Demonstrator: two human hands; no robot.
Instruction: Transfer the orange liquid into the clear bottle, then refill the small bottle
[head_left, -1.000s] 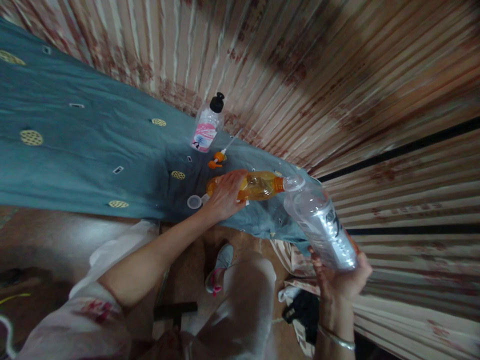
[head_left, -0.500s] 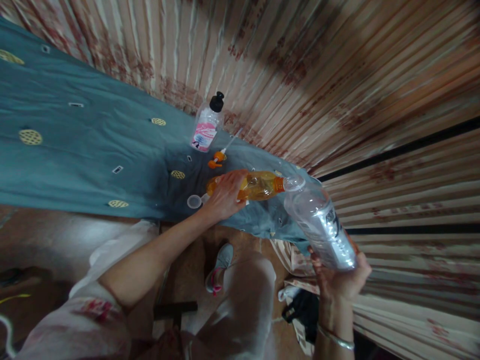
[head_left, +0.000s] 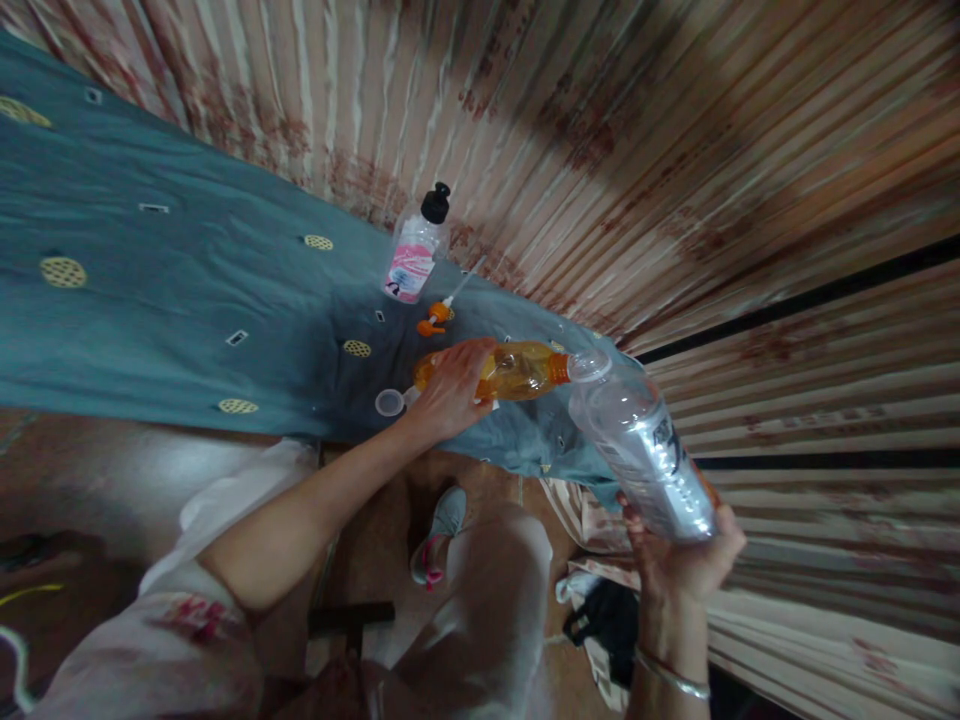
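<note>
My left hand (head_left: 455,388) is wrapped round an amber plastic bottle (head_left: 529,371), whose orange-tinted neck points right. Its label side is mostly covered by my fingers. In my right hand (head_left: 679,560) is a larger clear bottle (head_left: 649,445) with a silvery label, gripped near its base and tilted. The mouth of the clear bottle meets the neck of the amber one. Above my left hand lies an orange pump top (head_left: 435,318) with a thin tube. A small round translucent cap (head_left: 389,402) rests by my left wrist.
A clear bottle with a pink label and black cap (head_left: 414,250) stands at the back of the narrow surface, which has a teal patterned cloth (head_left: 187,290). A pleated curtain (head_left: 600,130) rises behind it. Below are my legs, a shoe (head_left: 448,515) and a dark bag (head_left: 609,625).
Almost nothing differs. Both hands hold the two bottles mouth to mouth in the same place, and the view has shifted very slightly.
</note>
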